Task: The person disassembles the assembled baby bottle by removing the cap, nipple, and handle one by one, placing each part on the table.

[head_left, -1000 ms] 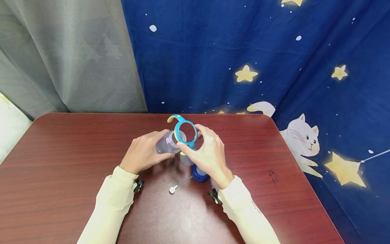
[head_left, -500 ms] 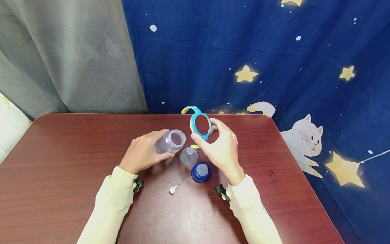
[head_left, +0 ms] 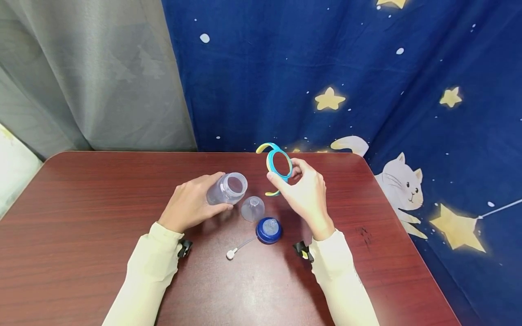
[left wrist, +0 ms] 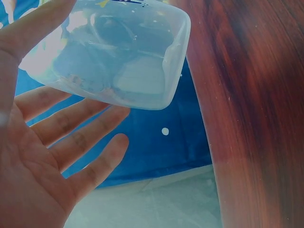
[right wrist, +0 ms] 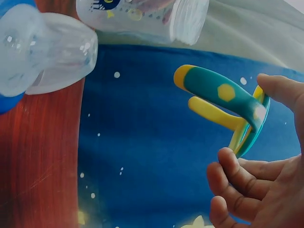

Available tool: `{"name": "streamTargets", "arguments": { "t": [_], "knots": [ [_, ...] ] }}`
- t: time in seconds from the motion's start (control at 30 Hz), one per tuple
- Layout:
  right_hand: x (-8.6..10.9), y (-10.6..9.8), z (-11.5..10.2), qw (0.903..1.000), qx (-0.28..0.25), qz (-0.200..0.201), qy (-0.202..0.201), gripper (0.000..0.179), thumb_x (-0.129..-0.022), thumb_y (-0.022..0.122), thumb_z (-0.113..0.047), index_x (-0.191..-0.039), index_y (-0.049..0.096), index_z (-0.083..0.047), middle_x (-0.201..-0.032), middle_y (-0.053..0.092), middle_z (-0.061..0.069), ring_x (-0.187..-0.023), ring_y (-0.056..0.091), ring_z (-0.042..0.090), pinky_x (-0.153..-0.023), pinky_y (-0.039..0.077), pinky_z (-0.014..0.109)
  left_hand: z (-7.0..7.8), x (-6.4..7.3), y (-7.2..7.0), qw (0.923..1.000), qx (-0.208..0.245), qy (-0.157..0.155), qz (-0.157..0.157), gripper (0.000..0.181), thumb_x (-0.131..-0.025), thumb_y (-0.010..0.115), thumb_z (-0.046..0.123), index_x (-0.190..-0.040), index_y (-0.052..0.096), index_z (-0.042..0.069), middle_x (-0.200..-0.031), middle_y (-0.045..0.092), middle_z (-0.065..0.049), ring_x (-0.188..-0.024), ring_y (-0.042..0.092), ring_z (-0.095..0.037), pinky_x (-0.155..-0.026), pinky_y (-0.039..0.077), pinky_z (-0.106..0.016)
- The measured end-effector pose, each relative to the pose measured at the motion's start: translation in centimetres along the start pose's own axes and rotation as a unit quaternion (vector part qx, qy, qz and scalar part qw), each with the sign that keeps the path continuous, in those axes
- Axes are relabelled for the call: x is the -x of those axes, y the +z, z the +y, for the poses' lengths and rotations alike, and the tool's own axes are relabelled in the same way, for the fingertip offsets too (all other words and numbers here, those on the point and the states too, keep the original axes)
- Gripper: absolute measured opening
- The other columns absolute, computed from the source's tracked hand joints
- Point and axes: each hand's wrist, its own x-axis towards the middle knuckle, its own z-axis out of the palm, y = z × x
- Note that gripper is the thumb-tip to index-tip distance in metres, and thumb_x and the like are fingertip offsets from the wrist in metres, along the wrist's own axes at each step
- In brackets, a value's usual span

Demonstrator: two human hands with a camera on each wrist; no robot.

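Observation:
In the head view my left hand [head_left: 190, 203] grips a clear baby bottle [head_left: 222, 192], tilted, its uncapped mouth facing right and up. The left wrist view shows the bottle's translucent body [left wrist: 118, 61] between thumb and fingers. My right hand [head_left: 306, 192] pinches the ring of a blue and yellow bottle handle [head_left: 271, 158], held apart from the bottle. The right wrist view has its two curved grips [right wrist: 218, 92] pointing toward the bottle. Between the hands stand a clear dome cap [head_left: 253, 209] and a blue collar with a teat [head_left: 269, 231].
A thin straw with a white weighted end [head_left: 230, 254] runs from the blue collar across the brown table [head_left: 102, 235]. Behind the table's far edge hang a grey curtain [head_left: 102, 81] and a blue star-patterned curtain [head_left: 261, 68].
My right hand has drawn the handle ring away from the bottle's mouth, to the right. The dome cap and blue collar now show fully. The left hand and bottle have barely moved.

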Motion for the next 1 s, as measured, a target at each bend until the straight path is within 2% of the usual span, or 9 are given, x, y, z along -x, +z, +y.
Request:
{"name": "streamTargets", "arguments": {
  "t": [0.3, 0.73, 1.0],
  "knots": [
    [-0.4, 0.5, 1.2, 0.9983, 0.025, -0.036, 0.039, 0.056, -0.073, 0.079, -0.062, -0.104, 0.068, -0.017, -0.072, 0.063, -0.006, -0.072, 0.062, 0.011, -0.068, 0.044, 0.038, -0.2, 0.0, 0.1, 0.9999, 0.001, 0.008, 0.008, 0.072, -0.070, 0.086, 0.049, -0.130, 0.061, 0.018, -0.104, 0.069, -0.002, -0.085, 0.065, -0.021, -0.066, 0.052, -0.043],
    [-0.8, 1.2, 2.4, 0.9936, 0.042, -0.073, 0.076, 0.060, -0.074, 0.076, -0.065, -0.108, 0.069, -0.016, -0.077, 0.066, -0.003, -0.077, 0.062, 0.016, -0.072, 0.045, 0.040, -0.3, -0.1, 0.2, 0.9999, -0.001, 0.013, 0.011, 0.071, -0.070, 0.086, 0.049, -0.130, 0.061, 0.019, -0.101, 0.069, -0.001, -0.082, 0.064, -0.019, -0.064, 0.051, -0.042],
    [-1.1, 2.1, 3.5, 0.9892, 0.053, -0.098, 0.095, 0.059, -0.075, 0.073, -0.067, -0.103, 0.069, -0.016, -0.078, 0.064, -0.001, -0.078, 0.060, 0.020, -0.072, 0.044, 0.040, -0.3, -0.1, 0.3, 0.9999, -0.002, 0.013, 0.011, 0.073, -0.070, 0.086, 0.050, -0.130, 0.061, 0.018, -0.103, 0.069, -0.002, -0.083, 0.064, -0.019, -0.065, 0.052, -0.042]
  ]
}}
